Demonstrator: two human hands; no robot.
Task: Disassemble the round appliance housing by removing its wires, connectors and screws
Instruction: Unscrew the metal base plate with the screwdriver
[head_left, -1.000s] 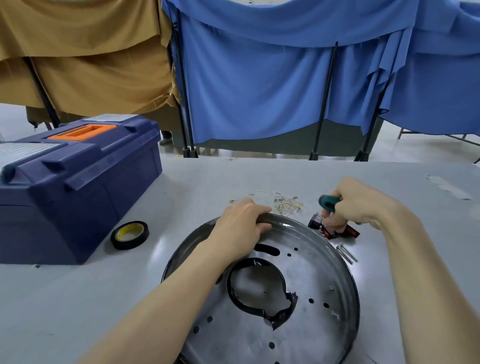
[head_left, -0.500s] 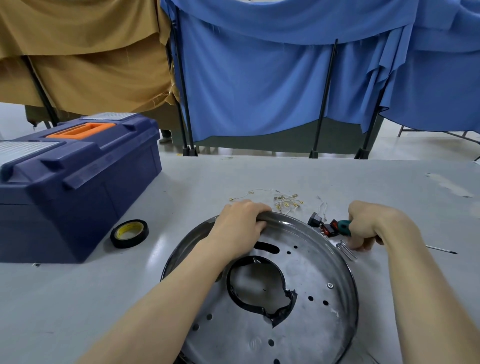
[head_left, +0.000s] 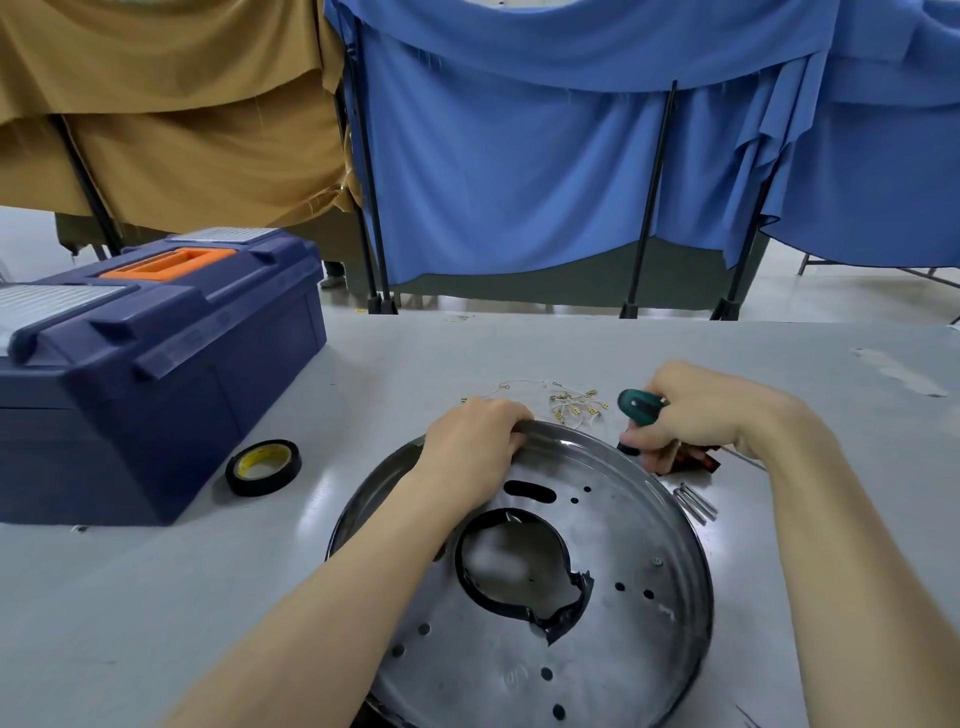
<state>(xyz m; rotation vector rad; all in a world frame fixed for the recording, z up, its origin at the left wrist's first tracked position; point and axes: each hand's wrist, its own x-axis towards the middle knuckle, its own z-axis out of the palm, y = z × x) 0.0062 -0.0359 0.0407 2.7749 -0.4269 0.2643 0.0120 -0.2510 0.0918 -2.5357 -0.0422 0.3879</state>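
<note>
Left grip (head_left: 470, 441): a bare hand, its back and knuckles showing uncovered.
Right grip (head_left: 701, 410): a bare hand, its back and wrist showing uncovered.
Left forearm (head_left: 337, 597): showing bare behind the left grip, all along its visible length.
Right forearm (head_left: 857, 545): showing bare behind the right grip likewise.

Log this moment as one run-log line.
left hand grips round housing at far rim | right hand holds green-handled screwdriver beside rim | loose connectors on table beyond housing
</note>
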